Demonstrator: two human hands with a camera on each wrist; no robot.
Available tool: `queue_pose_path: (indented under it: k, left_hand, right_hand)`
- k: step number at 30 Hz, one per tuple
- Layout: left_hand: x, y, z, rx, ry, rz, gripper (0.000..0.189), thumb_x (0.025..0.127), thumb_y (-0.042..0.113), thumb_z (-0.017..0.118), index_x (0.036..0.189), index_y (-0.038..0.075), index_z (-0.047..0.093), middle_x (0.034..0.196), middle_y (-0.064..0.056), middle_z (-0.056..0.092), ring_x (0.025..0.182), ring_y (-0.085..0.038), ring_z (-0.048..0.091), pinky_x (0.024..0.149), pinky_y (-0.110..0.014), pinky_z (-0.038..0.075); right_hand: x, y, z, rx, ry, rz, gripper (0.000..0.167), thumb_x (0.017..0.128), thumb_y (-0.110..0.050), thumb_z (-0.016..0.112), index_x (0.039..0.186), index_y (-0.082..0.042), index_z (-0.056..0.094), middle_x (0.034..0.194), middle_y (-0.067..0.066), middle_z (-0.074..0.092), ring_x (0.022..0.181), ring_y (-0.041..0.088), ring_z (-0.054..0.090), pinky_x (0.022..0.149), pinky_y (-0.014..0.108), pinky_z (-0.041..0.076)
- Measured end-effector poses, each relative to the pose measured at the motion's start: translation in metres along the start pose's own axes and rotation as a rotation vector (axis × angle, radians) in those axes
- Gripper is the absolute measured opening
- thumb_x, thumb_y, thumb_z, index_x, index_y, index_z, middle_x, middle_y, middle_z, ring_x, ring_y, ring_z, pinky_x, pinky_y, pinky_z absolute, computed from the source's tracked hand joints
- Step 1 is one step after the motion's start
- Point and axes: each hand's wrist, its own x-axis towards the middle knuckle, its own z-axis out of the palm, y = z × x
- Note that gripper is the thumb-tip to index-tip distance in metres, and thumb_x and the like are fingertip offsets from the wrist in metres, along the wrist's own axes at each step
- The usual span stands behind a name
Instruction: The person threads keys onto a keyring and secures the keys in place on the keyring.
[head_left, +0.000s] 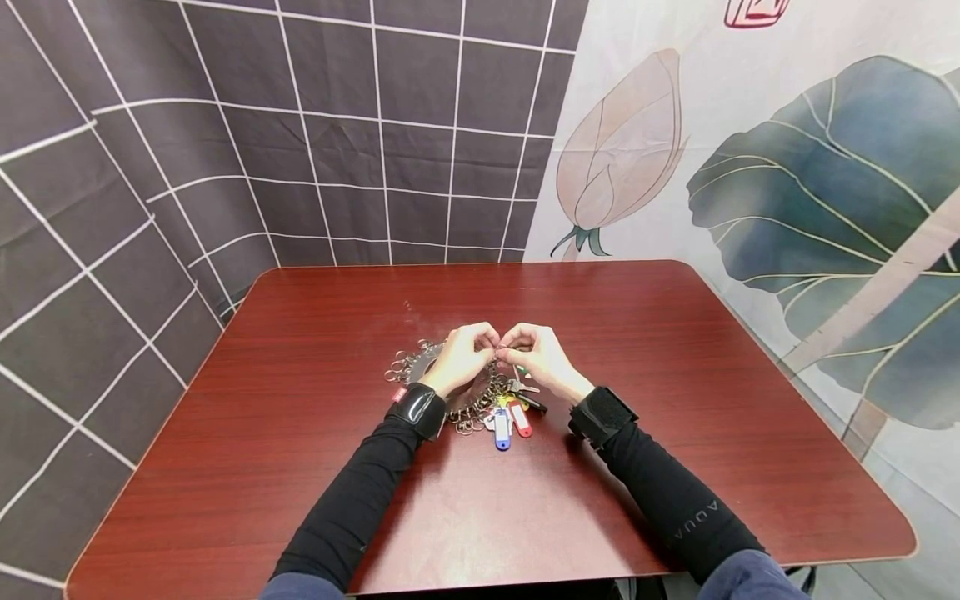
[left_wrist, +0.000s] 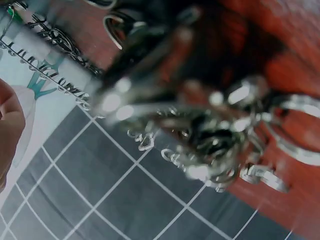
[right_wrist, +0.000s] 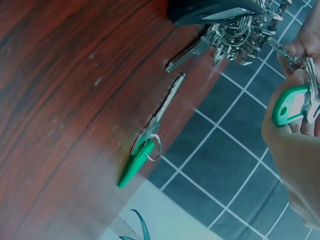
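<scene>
Currently, right hand [head_left: 542, 358]: pinching green-tagged key [right_wrist: 313, 90], long axis twelve-to-six in right-wrist view
Left hand [head_left: 463, 360]: pinching metal links [right_wrist: 286, 54]
Tabletop key [right_wrist: 158, 114]: blade toward one o'clock

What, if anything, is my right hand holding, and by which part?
Your right hand holds a key with a green tag; exactly which part it grips cannot be told.

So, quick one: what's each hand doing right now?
Left hand: closed, apparently pinching a small metal clasp.
Right hand: closed, holding a key with a green tag.
</scene>
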Motion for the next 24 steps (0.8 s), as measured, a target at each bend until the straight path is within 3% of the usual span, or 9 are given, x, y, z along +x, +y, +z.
queue_pose_path:
  k: [7, 18, 24]
  left_hand:
    - [0.0009, 0.0012, 0.0024, 0.055, 0.042, 0.065, 0.014, 0.080, -0.004, 0.061, 0.089, 0.006, 0.064, 0.078, -0.010, 0.068, 0.074, -0.019, 0.063, 0.068, -0.024, 0.047]
    - [0.0016, -0.0042, 0.0042, 0.016, 0.030, -0.002, 0.014, 0.076, -0.002, 0.060, 0.088, 0.004, 0.065, 0.075, -0.010, 0.068, 0.068, -0.015, 0.061, 0.065, -0.022, 0.046]
    - [0.0016, -0.0012, 0.0037, 0.030, 0.008, 0.023, 0.015, 0.080, -0.003, 0.058, 0.092, 0.005, 0.064, 0.081, -0.010, 0.069, 0.074, -0.017, 0.063, 0.068, -0.023, 0.048]
  right_hand:
    - [0.0001, 0.0029, -0.0027, 0.025, 0.018, 0.048, 0.018, 0.084, 0.000, 0.067, 0.096, 0.012, 0.062, 0.090, 0.031, 0.068, 0.068, 0.006, 0.067, 0.059, 0.020, 0.050]
    - [-0.0009, 0.0055, -0.0011, 0.029, -0.010, 0.001, 0.017, 0.083, 0.002, 0.067, 0.097, 0.012, 0.062, 0.092, 0.029, 0.069, 0.076, 0.020, 0.071, 0.065, 0.024, 0.055]
    - [-0.0006, 0.0038, -0.0012, 0.017, 0.006, 0.039, 0.018, 0.083, 0.000, 0.068, 0.096, 0.011, 0.063, 0.091, 0.029, 0.068, 0.072, 0.007, 0.067, 0.065, 0.021, 0.054]
